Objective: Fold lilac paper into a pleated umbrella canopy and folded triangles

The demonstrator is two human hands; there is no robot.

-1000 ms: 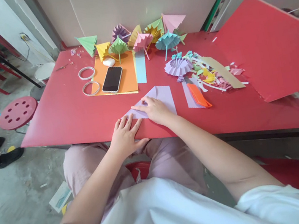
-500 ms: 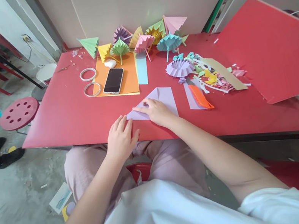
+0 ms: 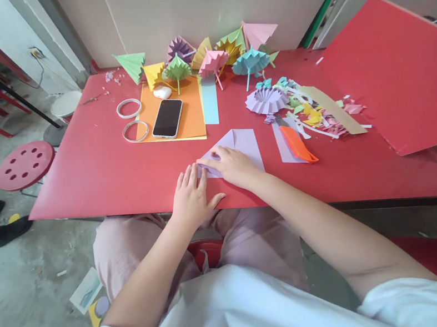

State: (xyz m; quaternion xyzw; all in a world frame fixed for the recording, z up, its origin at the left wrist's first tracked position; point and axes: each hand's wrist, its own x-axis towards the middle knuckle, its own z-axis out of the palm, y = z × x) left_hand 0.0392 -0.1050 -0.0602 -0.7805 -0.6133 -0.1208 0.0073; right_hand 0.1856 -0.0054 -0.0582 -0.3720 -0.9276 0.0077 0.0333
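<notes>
Paper (image 3: 245,144), lilac, flat near table's (image 3: 109,166) front edge, half folded. Left hand (image 3: 193,197) flat, fingers spread, pinning fold's left point; right hand (image 3: 230,164) flat on top, fingertips pressing crease, gripping nothing. Light, thin, limp, creases easily, probably slides on smooth top; best pinched at edge or corner. One phone (image 3: 168,118), two tape rings (image 3: 129,108), one orange comb (image 3: 298,144).
</notes>
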